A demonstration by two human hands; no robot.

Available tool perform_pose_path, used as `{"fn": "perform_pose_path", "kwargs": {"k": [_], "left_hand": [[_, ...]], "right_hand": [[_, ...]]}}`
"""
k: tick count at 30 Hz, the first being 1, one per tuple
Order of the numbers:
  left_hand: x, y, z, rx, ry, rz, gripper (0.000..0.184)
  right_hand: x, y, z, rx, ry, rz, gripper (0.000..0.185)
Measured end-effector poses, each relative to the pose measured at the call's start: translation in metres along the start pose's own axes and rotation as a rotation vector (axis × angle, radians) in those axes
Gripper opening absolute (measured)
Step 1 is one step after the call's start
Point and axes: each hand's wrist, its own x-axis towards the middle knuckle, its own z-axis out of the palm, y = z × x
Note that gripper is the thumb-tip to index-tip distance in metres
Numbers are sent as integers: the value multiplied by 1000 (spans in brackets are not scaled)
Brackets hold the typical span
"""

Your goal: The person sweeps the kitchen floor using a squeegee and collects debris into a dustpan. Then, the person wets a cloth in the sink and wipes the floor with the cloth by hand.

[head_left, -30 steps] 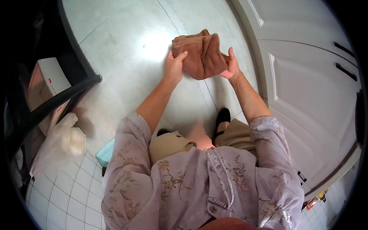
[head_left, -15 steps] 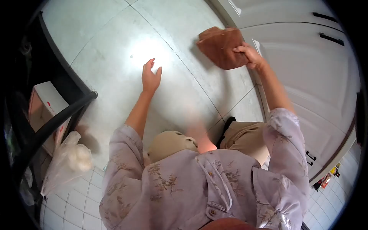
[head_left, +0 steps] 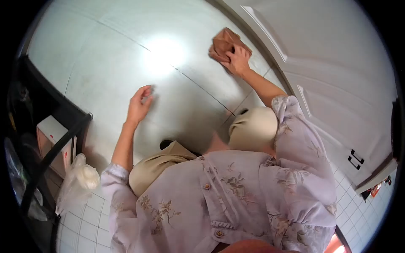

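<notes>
A folded brown cloth (head_left: 224, 42) lies on the pale tiled floor (head_left: 181, 97), near the foot of the white cabinets. My right hand (head_left: 238, 60) is on its lower right part, with the fingers bent around a bunched fold. To the left, my left hand (head_left: 139, 105) hovers over the floor, holding nothing, its fingers slightly curled and the thumb apart. My bent knees in beige trousers are between the two arms.
White cabinets (head_left: 329, 63) with black handles line the right side. At the left stand a black-framed rack (head_left: 50, 156), a white and red box (head_left: 51, 128) and a clear plastic bag (head_left: 80, 177) with something whitish inside. Small colourful packages (head_left: 375, 189) are at the far lower right.
The cloth, first between both hands, went to my right hand alone and is now down on the floor. My left hand has let go and moved left and lower. The view has turned and lowered.
</notes>
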Motion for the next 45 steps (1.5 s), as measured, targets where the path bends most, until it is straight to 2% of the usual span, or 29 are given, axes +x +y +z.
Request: {"fn": "perform_pose_path", "kwargs": {"k": [1, 3, 5, 7, 9, 11, 13, 17, 19, 20, 21, 22, 23, 24, 25, 26, 28, 29, 31, 32, 33, 35, 36, 39, 42, 45], "left_hand": [[-1, 6, -3, 10, -33, -25, 36], [-1, 16, -8, 76, -80, -25, 35], [5, 26, -6, 143, -115, -21, 35], [13, 44, -1, 171, -169, -23, 35], [23, 65, 12, 207, -248, -21, 34], [39, 85, 24, 248, -310, -9, 34], [59, 105, 38, 253, -350, 126, 35], [82, 126, 55, 171, -284, 91, 35], [87, 109, 57, 208, -301, 67, 36], [86, 98, 57, 321, -290, 98, 37], [86, 91, 55, 436, -276, 125, 38], [86, 87, 49, 495, -287, 68, 48], [86, 74, 45, 496, -280, 62, 48], [86, 54, 43, 622, -192, 90, 55], [86, 40, 41, 746, -102, 118, 62], [84, 34, 40, 744, -93, 111, 62], [79, 24, 34, 800, -132, 25, 77], [78, 15, 31, 802, -127, 15, 77], [79, -9, 34, 739, -254, -32, 86], [77, -20, 37, 750, -272, 0, 91], [76, -15, 41, 751, -274, 3, 91], [74, 4, 54, 937, -275, -161, 90], [78, 1, 56, 925, -278, -174, 91], [83, 14, 61, 892, -266, -197, 90], [86, 26, 61, 955, -341, -201, 90], [91, 24, 51, 1004, -427, -181, 93]], "right_hand": [[-6, 1, -6, -66, 77, -30, 39], [4, 31, 30, 131, 136, -41, 40], [0, 24, 28, 125, 179, 2, 41], [-6, 23, 36, 157, 232, 36, 34], [-17, 29, 45, 175, 251, -82, 27], [-31, 38, 50, 198, 302, -78, 24], [-41, 50, 61, 345, 276, -132, 27], [-72, 75, 55, 525, 403, -107, 26], [-106, 101, 48, 571, 544, 3, 26], [-128, 121, 53, 519, 622, 130, 25], [-154, 154, 70, 526, 616, 288, 27], [-179, 162, 30, 652, 418, 394, 38], [-207, 194, 64, 554, 570, 796, 37], [-236, 228, 78, 621, 599, 914, 38], [-257, 251, 89, 432, 577, 1130, 42], [-284, 301, 140, 452, 642, 1202, 44], [-276, 383, 229, 460, 806, 1365, 41], [-246, 384, 233, 544, 670, 1316, 42], [-179, 294, 147, 250, 404, 1292, 39], [-150, 253, 113, 170, 352, 1264, 38], [-121, 216, 87, 138, 333, 1231, 37], [-78, 159, 56, 114, 327, 1173, 36], [-61, 140, 51, 71, 343, 1107, 34], [-25, 102, 52, 59, 350, 795, 32], [11, 59, 54, 73, 389, 640, 32], [25, 42, 43, 123, 327, 530, 31]]}}
